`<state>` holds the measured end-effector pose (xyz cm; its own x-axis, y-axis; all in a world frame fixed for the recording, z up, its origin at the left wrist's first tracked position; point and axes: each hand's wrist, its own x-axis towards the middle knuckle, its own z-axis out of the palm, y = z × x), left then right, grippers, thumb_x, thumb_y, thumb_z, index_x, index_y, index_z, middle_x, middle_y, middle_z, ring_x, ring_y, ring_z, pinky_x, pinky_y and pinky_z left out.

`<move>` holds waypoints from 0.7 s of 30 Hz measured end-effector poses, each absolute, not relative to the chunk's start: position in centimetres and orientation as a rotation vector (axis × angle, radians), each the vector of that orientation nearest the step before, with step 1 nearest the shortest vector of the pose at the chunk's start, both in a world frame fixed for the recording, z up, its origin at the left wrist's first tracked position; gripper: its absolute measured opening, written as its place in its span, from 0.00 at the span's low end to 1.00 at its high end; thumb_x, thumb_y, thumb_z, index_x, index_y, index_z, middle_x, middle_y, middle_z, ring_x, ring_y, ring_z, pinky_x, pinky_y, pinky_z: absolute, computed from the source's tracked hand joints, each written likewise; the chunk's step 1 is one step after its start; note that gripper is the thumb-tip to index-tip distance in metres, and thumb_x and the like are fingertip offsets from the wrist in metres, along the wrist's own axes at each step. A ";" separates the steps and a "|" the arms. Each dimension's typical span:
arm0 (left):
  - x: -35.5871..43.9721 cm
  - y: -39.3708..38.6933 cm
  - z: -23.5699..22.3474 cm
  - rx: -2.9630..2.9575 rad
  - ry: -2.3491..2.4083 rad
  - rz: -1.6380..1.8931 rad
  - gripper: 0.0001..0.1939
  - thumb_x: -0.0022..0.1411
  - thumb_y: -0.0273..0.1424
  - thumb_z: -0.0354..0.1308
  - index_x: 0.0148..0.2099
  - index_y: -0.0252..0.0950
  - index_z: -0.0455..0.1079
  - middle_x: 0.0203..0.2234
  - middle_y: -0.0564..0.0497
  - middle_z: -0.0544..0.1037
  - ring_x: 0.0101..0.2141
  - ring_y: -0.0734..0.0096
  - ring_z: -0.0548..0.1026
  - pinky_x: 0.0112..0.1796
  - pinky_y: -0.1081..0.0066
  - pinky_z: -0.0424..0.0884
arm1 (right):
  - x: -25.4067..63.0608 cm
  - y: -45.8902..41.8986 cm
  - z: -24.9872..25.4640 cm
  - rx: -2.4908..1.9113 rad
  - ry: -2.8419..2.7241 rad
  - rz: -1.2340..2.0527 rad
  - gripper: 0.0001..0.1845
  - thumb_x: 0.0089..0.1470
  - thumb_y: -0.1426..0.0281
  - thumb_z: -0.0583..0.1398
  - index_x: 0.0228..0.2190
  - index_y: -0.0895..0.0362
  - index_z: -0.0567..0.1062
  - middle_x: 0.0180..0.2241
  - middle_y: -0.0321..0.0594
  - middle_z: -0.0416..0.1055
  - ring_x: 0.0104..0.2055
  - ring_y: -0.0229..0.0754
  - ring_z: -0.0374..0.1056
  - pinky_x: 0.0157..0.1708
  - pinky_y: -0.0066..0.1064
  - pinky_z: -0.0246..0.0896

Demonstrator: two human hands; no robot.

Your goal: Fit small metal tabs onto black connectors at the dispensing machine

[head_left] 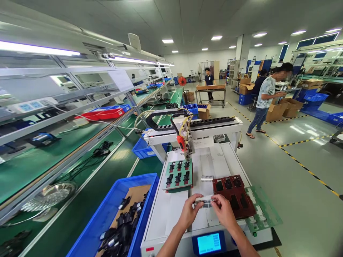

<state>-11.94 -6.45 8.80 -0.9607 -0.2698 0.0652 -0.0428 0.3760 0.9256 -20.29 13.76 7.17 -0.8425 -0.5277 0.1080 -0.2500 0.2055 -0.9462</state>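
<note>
Between my left hand (188,211) and my right hand (224,211), a short silvery strip with window-like cells (206,203) is held level by its two ends. The fingertips of both hands are closed on it, over the white machine bed (174,210). A similar strip (207,179) lies on the bed just beyond. Beside my right hand sits a dark red fixture plate (242,200) with cut-outs, some holding black parts. A green fixture plate (171,183) carrying several black parts is further left, under the machine's red-bodied screwdriver head (181,142).
A blue bin (107,194) of black parts stands at the left. In front is a lit display (209,244). A clear greenish panel (265,208) juts out at the right. The gantry (225,126) spans the bed. One person (266,92) walks at the right; another (209,79) stands further back.
</note>
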 end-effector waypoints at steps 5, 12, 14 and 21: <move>-12.1 -6.0 9.0 0.226 -2.407 -1.595 0.17 0.65 0.47 0.65 0.44 0.38 0.82 0.35 0.44 0.82 0.38 0.57 0.77 0.39 0.65 0.68 | -20.3 13.8 7.4 -0.807 2.250 -1.674 0.16 0.68 0.60 0.57 0.46 0.56 0.80 0.41 0.46 0.77 0.42 0.49 0.74 0.43 0.37 0.67; -12.3 -6.0 8.9 0.295 -2.432 -1.631 0.22 0.68 0.51 0.60 0.40 0.37 0.82 0.32 0.45 0.78 0.35 0.60 0.74 0.37 0.67 0.64 | -20.4 13.5 7.0 -0.902 2.399 -1.640 0.16 0.72 0.60 0.54 0.39 0.55 0.78 0.40 0.43 0.73 0.43 0.47 0.73 0.44 0.36 0.67; -12.4 -6.0 8.6 0.320 -2.416 -1.661 0.22 0.68 0.51 0.60 0.38 0.36 0.80 0.31 0.46 0.77 0.34 0.61 0.73 0.37 0.67 0.63 | -20.5 13.4 6.2 -0.958 2.476 -1.601 0.17 0.73 0.59 0.53 0.39 0.54 0.76 0.41 0.43 0.72 0.43 0.48 0.73 0.45 0.37 0.68; -12.5 -5.8 8.0 0.385 -2.406 -1.681 0.24 0.67 0.52 0.59 0.35 0.35 0.76 0.29 0.49 0.74 0.33 0.63 0.70 0.36 0.68 0.61 | -20.8 13.3 4.7 -1.102 2.575 -1.560 0.13 0.74 0.61 0.53 0.43 0.52 0.75 0.39 0.41 0.75 0.41 0.48 0.75 0.41 0.38 0.72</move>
